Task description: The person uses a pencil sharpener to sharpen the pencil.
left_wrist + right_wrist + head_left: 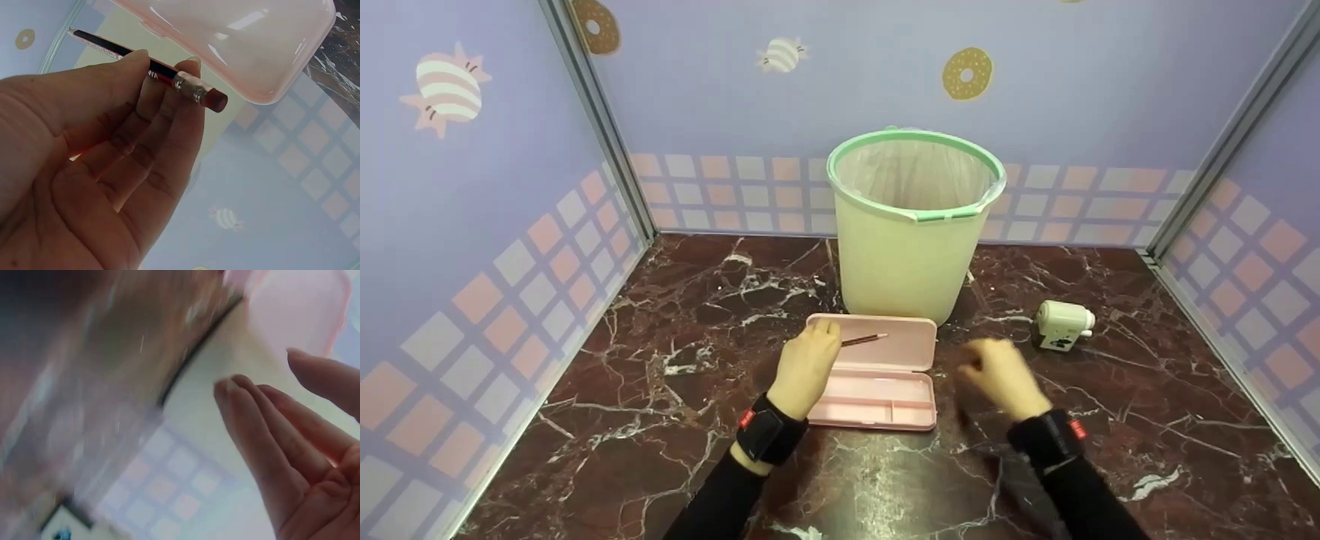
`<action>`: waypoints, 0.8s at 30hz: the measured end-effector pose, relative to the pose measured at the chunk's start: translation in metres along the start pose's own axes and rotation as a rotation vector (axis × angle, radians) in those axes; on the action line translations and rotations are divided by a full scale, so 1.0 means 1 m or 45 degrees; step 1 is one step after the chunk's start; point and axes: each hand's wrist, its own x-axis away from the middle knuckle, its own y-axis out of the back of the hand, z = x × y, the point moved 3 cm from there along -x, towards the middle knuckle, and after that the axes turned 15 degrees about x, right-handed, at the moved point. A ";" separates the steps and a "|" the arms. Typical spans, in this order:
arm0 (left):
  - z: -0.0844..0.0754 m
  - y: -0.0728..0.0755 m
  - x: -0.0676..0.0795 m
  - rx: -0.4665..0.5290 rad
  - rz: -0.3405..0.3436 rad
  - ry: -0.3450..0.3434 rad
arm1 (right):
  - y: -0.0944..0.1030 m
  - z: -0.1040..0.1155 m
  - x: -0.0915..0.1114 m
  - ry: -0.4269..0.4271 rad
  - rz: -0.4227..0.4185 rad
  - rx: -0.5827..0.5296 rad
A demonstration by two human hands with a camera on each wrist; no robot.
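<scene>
My left hand pinches a pencil between thumb and fingertips, above the lid of an opened pink pencil case. In the left wrist view the pencil is dark with red, its sharpened tip pointing away and its reddish eraser end sticking out past the fingers. To the right of the case is my right hand, blurred in the head view. Its thumb and loosely bent fingers stand apart with nothing between them. The case's lower tray shows divided compartments with nothing in them.
A pale green bin with a clear liner stands right behind the case. Farther right sits a small light green pencil sharpener on the dark marbled table. Patterned panels enclose the back and both sides.
</scene>
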 end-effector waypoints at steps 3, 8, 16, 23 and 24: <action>-0.001 0.000 -0.001 0.003 -0.018 -0.012 | 0.017 -0.020 -0.005 0.005 -0.114 0.067; -0.001 -0.001 -0.001 0.001 -0.033 -0.008 | 0.035 -0.052 -0.012 -0.030 -0.236 0.191; -0.001 0.002 0.000 0.032 0.015 -0.016 | 0.038 -0.097 -0.018 -0.054 -0.274 0.290; 0.002 0.004 0.003 0.019 -0.025 -0.022 | 0.036 -0.129 -0.025 -0.038 -0.227 0.359; 0.002 0.004 0.003 0.013 -0.033 -0.028 | 0.036 -0.133 -0.025 -0.046 -0.213 0.359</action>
